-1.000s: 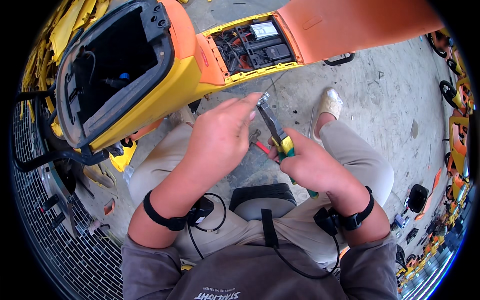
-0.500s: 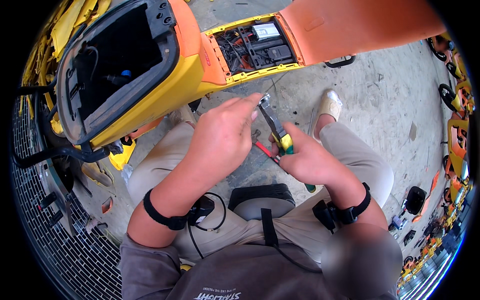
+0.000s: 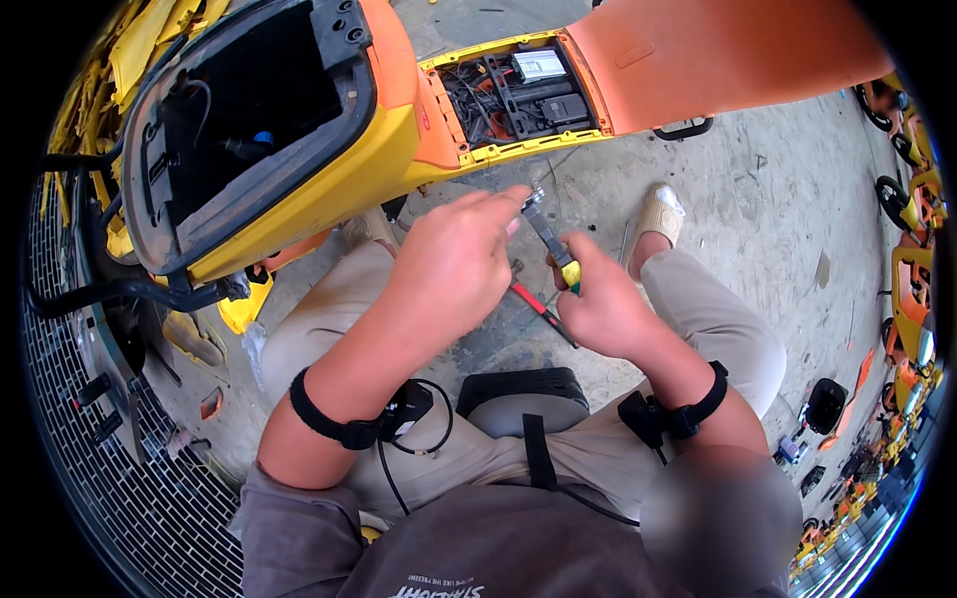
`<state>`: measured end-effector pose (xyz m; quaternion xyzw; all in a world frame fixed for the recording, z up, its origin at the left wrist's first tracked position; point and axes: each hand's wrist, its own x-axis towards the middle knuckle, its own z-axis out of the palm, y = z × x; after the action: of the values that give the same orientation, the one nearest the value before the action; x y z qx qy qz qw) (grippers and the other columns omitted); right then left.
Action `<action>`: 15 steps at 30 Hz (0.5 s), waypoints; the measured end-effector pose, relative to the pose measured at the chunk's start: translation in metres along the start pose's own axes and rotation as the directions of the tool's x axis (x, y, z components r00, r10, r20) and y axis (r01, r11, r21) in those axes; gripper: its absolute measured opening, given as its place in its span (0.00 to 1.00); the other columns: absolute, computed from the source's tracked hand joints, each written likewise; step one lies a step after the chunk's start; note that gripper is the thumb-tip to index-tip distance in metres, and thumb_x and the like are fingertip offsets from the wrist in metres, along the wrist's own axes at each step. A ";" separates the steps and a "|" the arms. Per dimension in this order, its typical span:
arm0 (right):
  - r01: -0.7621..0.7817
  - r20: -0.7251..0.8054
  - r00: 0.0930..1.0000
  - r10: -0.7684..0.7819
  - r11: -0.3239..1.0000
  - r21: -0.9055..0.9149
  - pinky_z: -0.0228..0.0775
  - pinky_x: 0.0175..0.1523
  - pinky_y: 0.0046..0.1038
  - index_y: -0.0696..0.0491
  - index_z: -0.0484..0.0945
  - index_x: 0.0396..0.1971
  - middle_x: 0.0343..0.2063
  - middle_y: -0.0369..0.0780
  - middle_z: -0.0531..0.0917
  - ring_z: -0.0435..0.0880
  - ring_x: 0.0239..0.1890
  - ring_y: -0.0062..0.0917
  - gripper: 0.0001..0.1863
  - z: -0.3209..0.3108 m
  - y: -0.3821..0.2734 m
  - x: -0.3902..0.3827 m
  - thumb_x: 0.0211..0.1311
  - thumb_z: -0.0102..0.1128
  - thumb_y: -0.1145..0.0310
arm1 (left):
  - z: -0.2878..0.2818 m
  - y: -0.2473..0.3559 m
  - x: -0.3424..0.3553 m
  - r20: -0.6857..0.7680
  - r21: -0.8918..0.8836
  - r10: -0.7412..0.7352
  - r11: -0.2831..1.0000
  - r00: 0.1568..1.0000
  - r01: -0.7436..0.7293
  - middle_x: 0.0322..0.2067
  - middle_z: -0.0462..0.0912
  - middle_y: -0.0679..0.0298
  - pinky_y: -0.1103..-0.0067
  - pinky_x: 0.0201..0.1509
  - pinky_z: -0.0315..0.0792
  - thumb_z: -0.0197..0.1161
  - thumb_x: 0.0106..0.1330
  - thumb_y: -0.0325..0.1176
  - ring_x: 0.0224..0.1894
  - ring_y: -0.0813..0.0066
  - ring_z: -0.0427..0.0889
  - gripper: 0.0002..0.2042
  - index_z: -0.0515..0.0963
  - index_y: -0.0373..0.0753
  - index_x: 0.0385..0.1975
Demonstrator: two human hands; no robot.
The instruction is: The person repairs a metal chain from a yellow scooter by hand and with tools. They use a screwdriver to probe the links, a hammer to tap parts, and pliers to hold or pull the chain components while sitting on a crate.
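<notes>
My right hand (image 3: 610, 311) is closed round a pair of pliers (image 3: 546, 234) with yellow-and-green grips. Their dark jaws point up and left, away from me. At the jaw tips sits a small shiny metal piece (image 3: 536, 195), too small to name. My left hand (image 3: 451, 257) is closed in a pinch right beside it, fingertips against the piece. The left fingers' undersides are hidden by the back of the hand. On the floor below the pliers lies a tool with a red-and-black handle (image 3: 538, 311), its metal head partly behind my left hand.
A yellow-and-orange vehicle body (image 3: 399, 149) stretches across the far side, with an uncovered bay of wiring (image 3: 488, 100) and a large dark compartment (image 3: 259, 90). Loose yellow panels (image 3: 150, 50) are piled far left. A black bin (image 3: 829, 404) stands right; more vehicles line the right edge.
The pliers' lower green grip, which stuck out under my right hand, no longer shows; the hand looks more tightly closed. Both hands and the vehicle sit slightly further right in view.
</notes>
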<state>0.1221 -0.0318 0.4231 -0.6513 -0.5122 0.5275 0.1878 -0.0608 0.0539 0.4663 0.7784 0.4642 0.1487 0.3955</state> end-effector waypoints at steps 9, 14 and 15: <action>0.160 -0.124 0.969 -0.212 0.929 -0.332 0.70 0.53 0.46 0.61 0.70 0.47 0.40 0.55 0.80 0.78 0.49 0.53 0.21 0.004 0.013 0.006 0.48 0.53 0.83 | 0.002 -0.011 -0.002 0.071 0.058 -0.018 0.998 0.997 0.013 0.40 0.83 0.44 0.64 0.49 0.75 0.58 0.65 0.22 0.42 0.45 0.82 0.16 0.80 0.31 0.52; 0.197 -0.163 0.940 -0.300 0.866 -0.460 0.69 0.51 0.47 0.60 0.70 0.44 0.38 0.53 0.79 0.78 0.46 0.51 0.20 0.008 0.016 0.008 0.47 0.55 0.84 | 0.000 -0.013 -0.002 0.119 0.109 -0.029 0.994 0.992 0.016 0.40 0.83 0.43 0.63 0.50 0.75 0.58 0.65 0.22 0.44 0.45 0.82 0.16 0.80 0.31 0.53; 0.205 -0.173 0.929 -0.326 0.846 -0.493 0.69 0.49 0.46 0.59 0.70 0.42 0.37 0.51 0.80 0.78 0.45 0.50 0.20 0.009 0.017 0.008 0.46 0.62 0.78 | -0.001 -0.014 -0.003 0.122 0.113 -0.018 0.994 0.992 0.004 0.40 0.84 0.43 0.63 0.51 0.75 0.58 0.65 0.22 0.44 0.45 0.82 0.16 0.81 0.31 0.52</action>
<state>0.1218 -0.0343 0.4020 -0.6606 -0.6816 0.2709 0.1603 -0.0713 0.0555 0.4561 0.8046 0.4511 0.0720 0.3794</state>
